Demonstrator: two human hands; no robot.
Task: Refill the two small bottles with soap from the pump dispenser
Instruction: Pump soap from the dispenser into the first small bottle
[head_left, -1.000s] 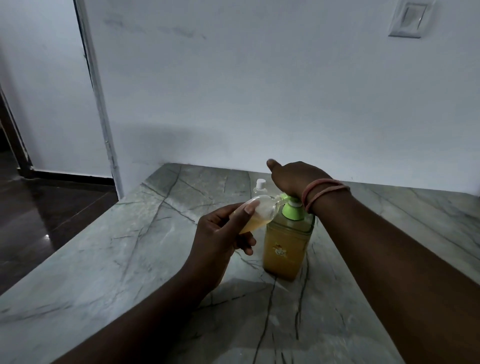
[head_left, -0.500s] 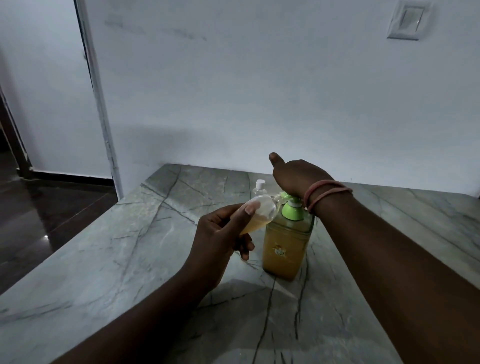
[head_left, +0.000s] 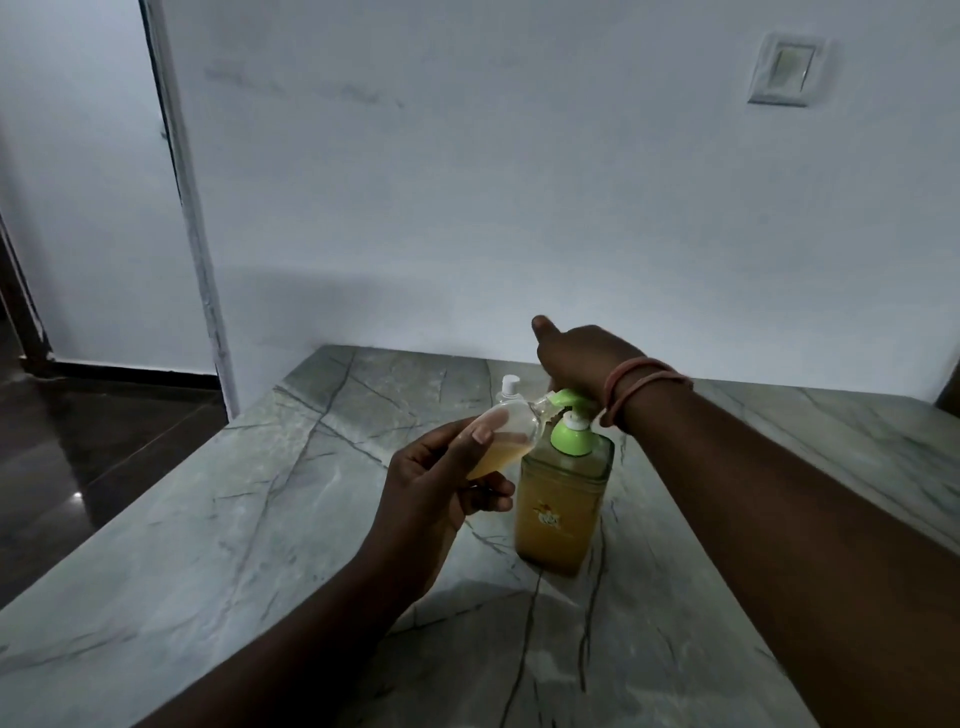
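Dispenser: pump dispenser (head_left: 563, 506) stands upright on the tabletop (head_left: 218, 530), clear square body nearly full of amber soap, green pump head on top.
Held bottle: small clear bottle (head_left: 506, 434) tilted, mouth at the green spout, amber soap pooled in its lower part.
Second bottle: capped bottle (head_left: 509, 387) with a white cap, just behind the held one; contents hidden.
Left hand: left hand (head_left: 441, 491) curls around the tilted bottle, thumb laid along its side.
Right hand: right hand (head_left: 582, 358) rests on the pump head, thumb pointing away; finger position cannot be told; red bangles (head_left: 641, 384) at the wrist.
Surface: grey veined stone.
Room: pale wall (head_left: 467, 182), wall switch (head_left: 787, 70), dark floor (head_left: 78, 447) on the left.
Label: small orange emblem on the dispenser, writing unreadable.
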